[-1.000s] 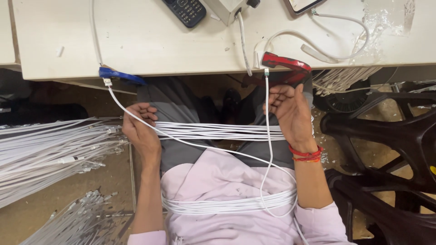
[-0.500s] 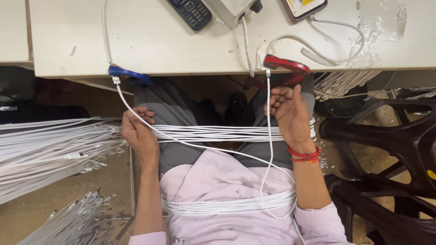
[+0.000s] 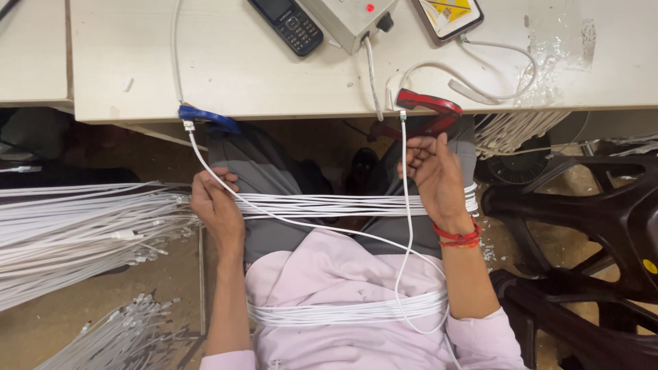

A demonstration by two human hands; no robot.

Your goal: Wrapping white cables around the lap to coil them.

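We record, across the lap, a flat bundle of thin white plastic-sheathed cables (image 3: 329,204), smooth and round in section, lying side by side and stretched between the two hands. To the person's left the strands fan out into a large loose sheaf of white cables (image 3: 75,233) over the floor; a second band of white cable loops (image 3: 343,312) lies against the pale pink shirt (image 3: 329,274).

Left hand (image 3: 216,205): fingers curled narrowly around the bundle's end, gripping it, palm turned down.

Right hand (image 3: 435,175): fingers partly curled; the bundle passes under it at the wrist, which wears red thread bands (image 3: 458,236). Its fingertips sit at a single white cable (image 3: 404,226) that drops from a glossy red plastic clip (image 3: 430,104) at the table edge; whether they pinch it, we cannot tell.

This single cable loops low over the shirt and rises to a glossy blue plastic clip (image 3: 205,118) on the same edge, with small metal plugs at both clips.

On the matt off-white table (image 3: 226,68): a dark keypad phone (image 3: 285,24), a grey box with a red lamp (image 3: 346,17), and a crumpled clear plastic film (image 3: 558,44). Beside the person's right, a black moulded plastic chair (image 3: 582,226).
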